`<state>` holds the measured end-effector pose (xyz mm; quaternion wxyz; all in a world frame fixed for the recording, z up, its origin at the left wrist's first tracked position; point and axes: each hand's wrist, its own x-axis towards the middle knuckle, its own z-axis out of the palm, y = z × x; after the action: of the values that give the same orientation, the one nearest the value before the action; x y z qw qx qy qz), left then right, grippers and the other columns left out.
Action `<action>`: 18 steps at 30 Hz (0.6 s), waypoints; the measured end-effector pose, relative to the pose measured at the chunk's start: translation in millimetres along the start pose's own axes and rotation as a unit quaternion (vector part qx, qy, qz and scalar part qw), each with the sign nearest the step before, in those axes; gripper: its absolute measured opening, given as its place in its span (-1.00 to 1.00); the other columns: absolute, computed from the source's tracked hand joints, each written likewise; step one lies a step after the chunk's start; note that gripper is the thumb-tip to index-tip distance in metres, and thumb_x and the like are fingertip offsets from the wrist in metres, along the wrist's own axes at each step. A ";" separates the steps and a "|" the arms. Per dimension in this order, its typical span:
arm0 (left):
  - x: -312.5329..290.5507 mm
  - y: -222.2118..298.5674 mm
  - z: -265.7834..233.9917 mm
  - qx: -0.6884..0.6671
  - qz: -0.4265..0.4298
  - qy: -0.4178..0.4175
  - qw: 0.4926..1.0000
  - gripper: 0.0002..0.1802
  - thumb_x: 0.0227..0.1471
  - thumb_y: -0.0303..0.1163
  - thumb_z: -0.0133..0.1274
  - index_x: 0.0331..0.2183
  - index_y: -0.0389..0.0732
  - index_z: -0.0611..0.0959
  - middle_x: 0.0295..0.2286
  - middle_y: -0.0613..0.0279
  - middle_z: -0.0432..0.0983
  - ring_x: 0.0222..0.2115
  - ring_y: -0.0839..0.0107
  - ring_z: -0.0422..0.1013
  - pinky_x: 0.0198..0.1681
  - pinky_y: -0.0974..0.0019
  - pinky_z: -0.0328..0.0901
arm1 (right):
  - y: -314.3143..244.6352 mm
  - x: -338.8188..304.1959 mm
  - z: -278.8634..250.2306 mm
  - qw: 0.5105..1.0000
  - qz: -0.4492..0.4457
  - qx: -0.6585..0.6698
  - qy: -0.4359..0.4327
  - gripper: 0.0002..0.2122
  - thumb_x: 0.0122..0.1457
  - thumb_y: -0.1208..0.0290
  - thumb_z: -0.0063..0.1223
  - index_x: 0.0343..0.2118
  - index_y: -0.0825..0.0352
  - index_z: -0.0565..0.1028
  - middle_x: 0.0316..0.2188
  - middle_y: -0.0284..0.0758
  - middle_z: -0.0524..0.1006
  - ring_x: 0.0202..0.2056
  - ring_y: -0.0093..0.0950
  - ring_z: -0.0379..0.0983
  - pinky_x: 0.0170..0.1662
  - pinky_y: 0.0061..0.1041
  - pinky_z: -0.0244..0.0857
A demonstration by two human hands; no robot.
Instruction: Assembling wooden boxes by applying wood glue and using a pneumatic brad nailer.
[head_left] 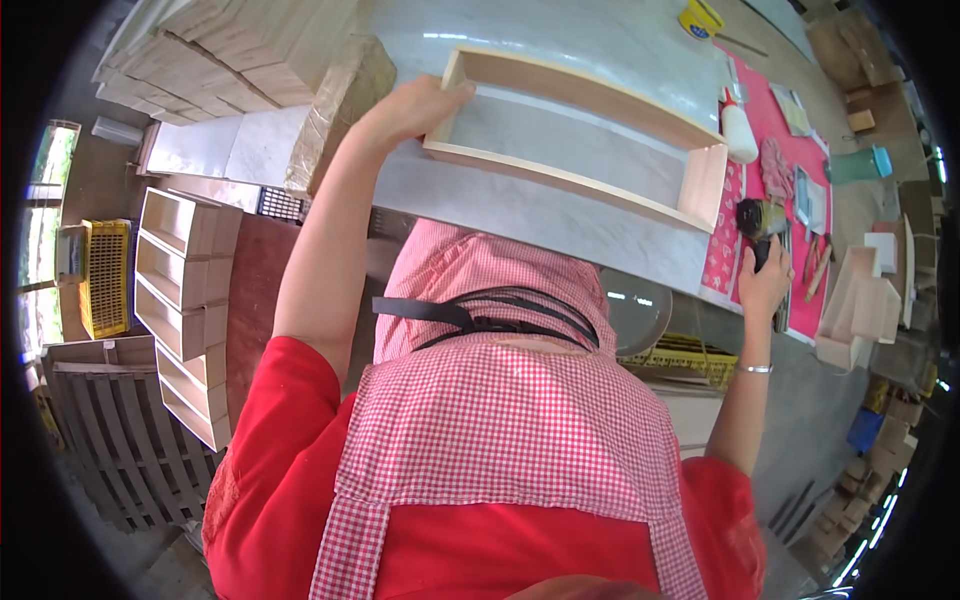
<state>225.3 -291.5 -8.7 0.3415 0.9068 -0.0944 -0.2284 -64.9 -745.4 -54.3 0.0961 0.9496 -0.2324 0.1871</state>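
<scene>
The wooden frame (590,95) lies at twelve o'clock on the bench (600,230), the left hand (410,108) with its fingers clasped over the left end. At two o'clock the right hand (766,280) has its fingers curled round a black-handled tool (750,217) by the pink patterned sheet (722,255) — what kind, I can't make out. I'd call it a steadying-and-reaching step — the next move calls for a sure hold on that handle.

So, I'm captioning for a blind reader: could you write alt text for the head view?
A person in a checked apron holds one end of a long wooden frame at a pale table with the left-hand grip; the right-hand grip is on a black-handled tool over a pink mat. Nearby is a white bottle; open wooden boxes sit at left.
</scene>
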 end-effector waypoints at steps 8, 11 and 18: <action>-34.2 2.4 -1.6 -0.134 -0.022 -0.011 0.991 -0.16 0.18 0.21 -0.15 -0.02 -0.51 0.52 -0.19 -0.04 0.56 -0.17 0.24 0.48 -0.11 0.26 0.35 | -88.3 -3.2 -18.1 0.922 0.026 0.385 0.015 -0.67 0.36 0.26 -0.13 -0.03 0.42 0.49 -0.14 -0.16 0.54 -0.09 -0.47 0.43 -0.05 -0.50 0.28; -48.8 -24.7 19.4 -0.272 0.002 0.017 0.962 -0.17 0.23 0.19 -0.22 0.03 -0.50 0.48 -0.15 0.01 0.54 -0.12 0.26 0.46 -0.06 0.26 0.33 | -108.0 -6.1 -14.9 0.852 0.094 0.514 -0.032 -0.62 0.39 0.21 -0.23 -0.04 0.46 0.48 -0.13 -0.17 0.54 -0.08 -0.46 0.43 -0.02 -0.50 0.27; -81.2 -54.3 48.5 -0.446 0.042 0.061 0.892 -0.18 0.30 0.14 -0.33 0.12 -0.51 0.38 0.04 -0.07 0.40 0.09 0.19 0.32 0.16 0.21 0.20 | -107.3 -27.2 6.5 0.789 0.109 0.601 -0.066 -0.59 0.43 0.28 -0.35 -0.05 0.58 0.43 -0.09 -0.13 0.51 -0.04 -0.39 0.42 0.11 -0.40 0.25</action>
<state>131.6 -252.3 -48.4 0.7241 0.6667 0.0000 -0.1763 -34.1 -642.4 -81.3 -0.5302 0.7944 -0.1805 0.2350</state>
